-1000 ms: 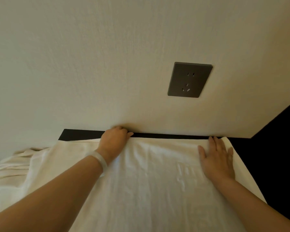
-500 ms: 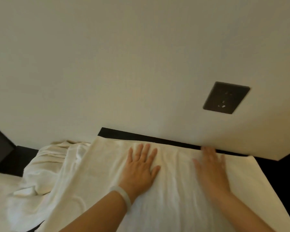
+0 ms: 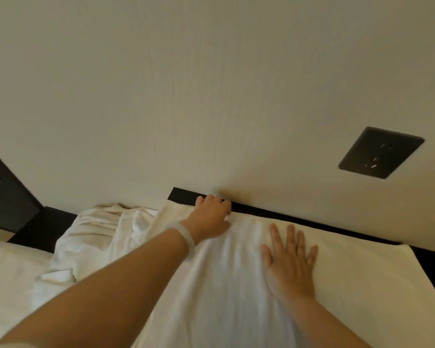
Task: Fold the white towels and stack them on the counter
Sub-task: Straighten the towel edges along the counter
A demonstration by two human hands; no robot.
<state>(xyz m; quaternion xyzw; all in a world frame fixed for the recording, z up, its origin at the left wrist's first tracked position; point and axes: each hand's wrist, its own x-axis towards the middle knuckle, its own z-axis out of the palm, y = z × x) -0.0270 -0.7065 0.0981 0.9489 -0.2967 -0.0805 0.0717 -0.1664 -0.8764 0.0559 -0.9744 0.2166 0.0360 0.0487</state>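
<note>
Left fingers (image 3: 212, 200) gripping towel (image 3: 236, 292), right hand (image 3: 290, 264) flat

We see one white towel (image 3: 349, 285) spread flat on the dark counter (image 3: 183, 195); a crumpled towel (image 3: 96, 229), perhaps two, lies just left.

The left hand (image 3: 211, 214) curls its fingertips out of sight at the far edge of the towel (image 3: 349, 272), so a grip cannot be told. The towel's near end runs off the bottom edge; the counter (image 3: 183, 195) is mostly covered.
</note>
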